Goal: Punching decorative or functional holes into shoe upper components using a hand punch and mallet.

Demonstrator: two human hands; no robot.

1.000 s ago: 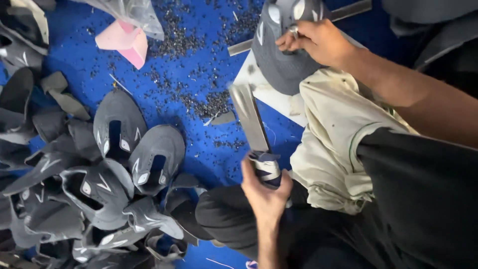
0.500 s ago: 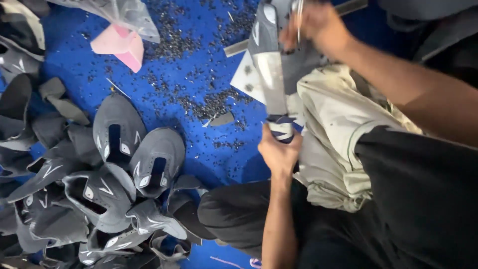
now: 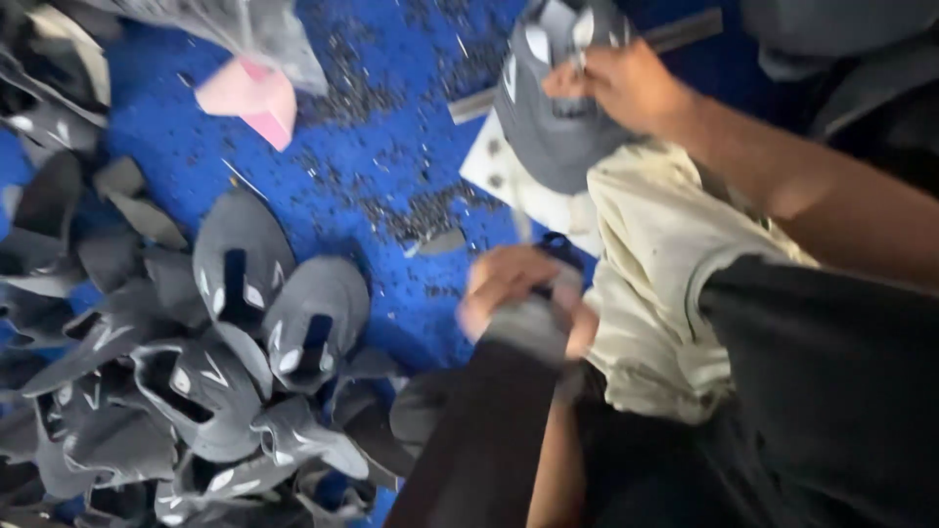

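Note:
My right hand (image 3: 626,90) is at the top and grips a grey shoe upper (image 3: 548,127) with white patches, pressing it onto a white board (image 3: 494,166). My left hand (image 3: 514,291) is lower, near my lap, and blurred by motion. It is closed round the dark handle of a cutting tool (image 3: 553,256); the blade is too smeared to make out. A cream cloth (image 3: 665,264) covers my lap between the two hands.
A heap of grey shoe uppers (image 3: 235,332) lies at the left on the blue floor (image 3: 391,117), which is strewn with dark trimmings. A pink piece (image 3: 249,96) and a clear plastic bag (image 3: 245,29) sit at the top left. A metal bar (image 3: 685,34) lies behind the board.
My left hand has pulled the tool back from the upper toward my lap, and its flat blade no longer shows clearly. My right hand keeps its hold on the upper.

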